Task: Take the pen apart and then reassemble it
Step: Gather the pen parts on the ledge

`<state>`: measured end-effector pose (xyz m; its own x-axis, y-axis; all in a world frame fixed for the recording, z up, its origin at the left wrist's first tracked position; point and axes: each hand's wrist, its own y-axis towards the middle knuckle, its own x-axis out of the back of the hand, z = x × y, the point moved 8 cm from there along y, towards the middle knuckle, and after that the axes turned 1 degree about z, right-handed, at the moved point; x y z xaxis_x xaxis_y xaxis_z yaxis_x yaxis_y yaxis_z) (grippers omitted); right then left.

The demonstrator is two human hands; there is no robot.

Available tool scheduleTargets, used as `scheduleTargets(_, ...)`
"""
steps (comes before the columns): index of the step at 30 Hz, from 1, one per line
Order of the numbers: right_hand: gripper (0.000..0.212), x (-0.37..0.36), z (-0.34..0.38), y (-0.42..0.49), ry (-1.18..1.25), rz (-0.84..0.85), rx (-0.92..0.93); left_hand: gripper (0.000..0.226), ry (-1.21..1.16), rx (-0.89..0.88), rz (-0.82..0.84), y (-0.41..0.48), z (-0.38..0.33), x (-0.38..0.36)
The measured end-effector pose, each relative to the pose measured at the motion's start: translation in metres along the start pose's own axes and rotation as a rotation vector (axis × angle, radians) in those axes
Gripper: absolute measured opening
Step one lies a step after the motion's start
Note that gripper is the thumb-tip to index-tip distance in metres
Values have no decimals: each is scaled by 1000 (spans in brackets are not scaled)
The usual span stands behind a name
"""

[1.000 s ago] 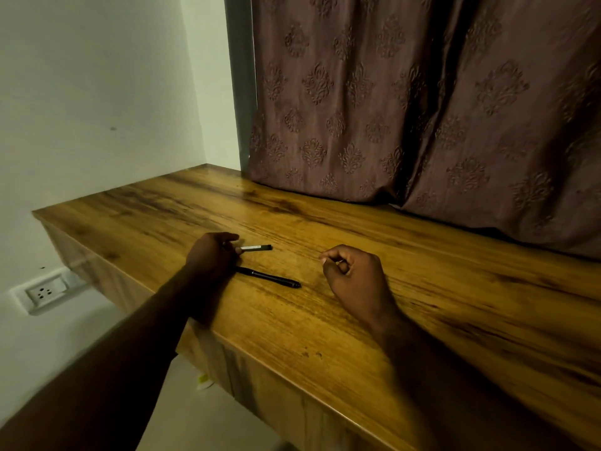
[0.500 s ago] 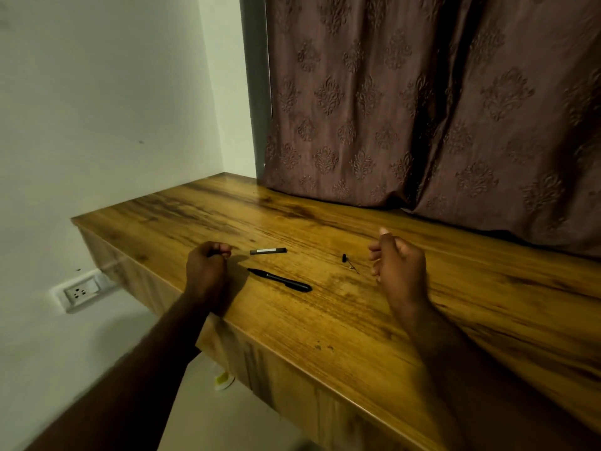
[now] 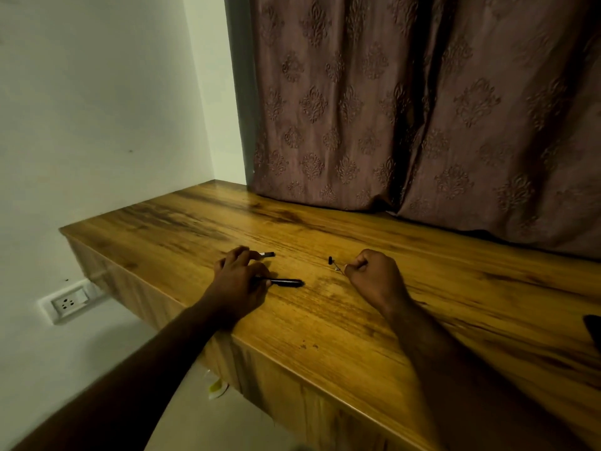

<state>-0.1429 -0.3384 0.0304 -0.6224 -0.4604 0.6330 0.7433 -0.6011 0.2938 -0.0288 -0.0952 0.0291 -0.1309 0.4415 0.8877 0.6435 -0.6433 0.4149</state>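
Note:
The pen lies in parts on the wooden desk (image 3: 325, 320). My left hand (image 3: 239, 279) rests palm down with fingers spread. Its thumb side covers the left end of the black pen barrel (image 3: 287, 282), and its fingertips touch a short dark piece with a pale band (image 3: 267, 254). Further right lie a tiny black piece (image 3: 330, 260) and a thin metal spring (image 3: 338, 269). My right hand (image 3: 374, 278) is curled into a loose fist, with its pinched fingertips at the spring's right end.
A patterned brown curtain (image 3: 422, 125) hangs along the desk's back edge. A white wall with a power socket (image 3: 66, 302) is on the left. A dark object (image 3: 593, 327) pokes in at the right edge. The desk's front edge runs diagonally below my hands.
My left hand has moved right and spread over the barrel and the short piece. My right hand has curled shut and come down and left to the spring.

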Motion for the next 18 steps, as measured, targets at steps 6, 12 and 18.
scheduleTargets(6,18,-5,7,2,-167,20,49,37,-1,-5,-7,12,-29,-9)
scheduleTargets(12,24,-12,18,0,-383,-12,132,39,3,-8,-122,12,-29,-6)
scheduleTargets(18,19,-9,17,-2,-431,-59,101,30,-44,-102,-235,6,-45,10)
